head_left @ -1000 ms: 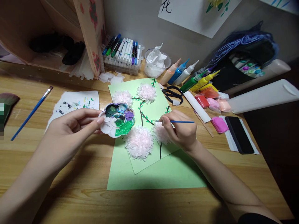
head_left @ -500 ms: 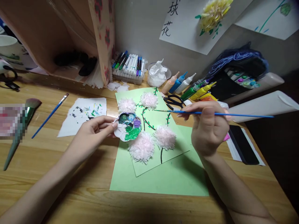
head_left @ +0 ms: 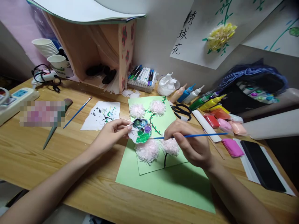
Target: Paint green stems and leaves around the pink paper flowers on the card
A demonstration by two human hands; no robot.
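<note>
My left hand (head_left: pixel 116 129) pinches the rim of a white flower-shaped paint palette (head_left: pixel 133 136) holding green, purple and dark paint. My right hand (head_left: pixel 190 143) grips a thin blue paintbrush (head_left: pixel 203 135), whose tip is at the palette's green paint. Beneath both hands lies a light green sheet (head_left: pixel 149 169) with black stems, small green leaves and fluffy pale pink paper flowers (head_left: pixel 147 151). The palette hovers over its left part, and my right hand hides some of the right side. That sheet rests on a larger green paper (head_left: pixel 177 193).
Left of the palette lie a paint-stained paper (head_left: pixel 100 119), another blue brush (head_left: pixel 78 112) and a large green-handled brush (head_left: pixel 50 135). Scissors (head_left: pixel 181 112), paint bottles (head_left: pixel 191 95), a marker box (head_left: pixel 141 81) and clay packs (head_left: pixel 232 147) stand or lie beyond. A black phone (head_left: pixel 261 165) is at right.
My right hand has lowered and moved left, bringing the brush tip from above the flowers to the palette. The view has shifted, showing more of the table's left side.
</note>
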